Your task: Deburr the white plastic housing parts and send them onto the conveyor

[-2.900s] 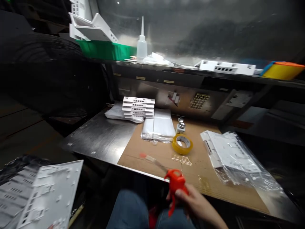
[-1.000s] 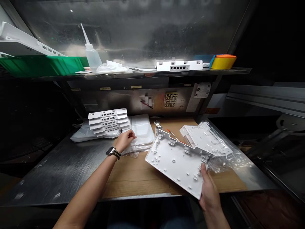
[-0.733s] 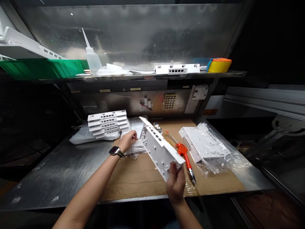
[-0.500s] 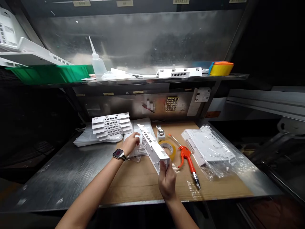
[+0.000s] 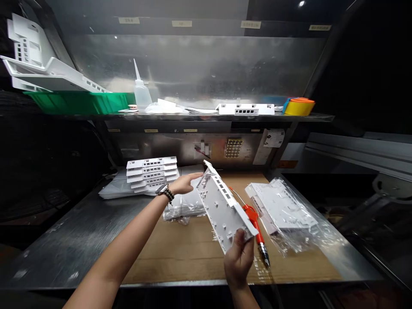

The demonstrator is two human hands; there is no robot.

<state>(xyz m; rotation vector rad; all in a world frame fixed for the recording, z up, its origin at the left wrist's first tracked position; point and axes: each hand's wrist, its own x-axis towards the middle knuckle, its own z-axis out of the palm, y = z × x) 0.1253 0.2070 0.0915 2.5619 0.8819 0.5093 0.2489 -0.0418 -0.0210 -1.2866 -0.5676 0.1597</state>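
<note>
My right hand (image 5: pixel 238 259) grips the near end of a white plastic housing (image 5: pixel 222 210), thumb on its inner face. The housing is tilted above the cardboard, its ribbed inside and a row of square port cut-outs showing. My left hand (image 5: pixel 184 184) is at the housing's far end with its fingers stretched out; whether the fingertips touch the edge I cannot tell. Just right of the housing lies a red air blow gun (image 5: pixel 252 214), partly covered by it. Behind my left wrist stands a stack of similar white housings (image 5: pixel 152 171).
A clear plastic bag with white housings (image 5: pixel 283 206) lies at right on the cardboard sheet (image 5: pixel 180 257). Flat plastic bags (image 5: pixel 189 201) lie beyond my left hand. The shelf above carries a green bin (image 5: pixel 80 103), a squeeze bottle (image 5: pixel 141 94), another housing (image 5: pixel 246 109) and a yellow roll (image 5: pixel 299 106).
The housing has turned so its inside faces me, and it has moved right, now hiding the tape roll and small jar. My left hand has moved up and right with fingers extended. The view has tilted up.
</note>
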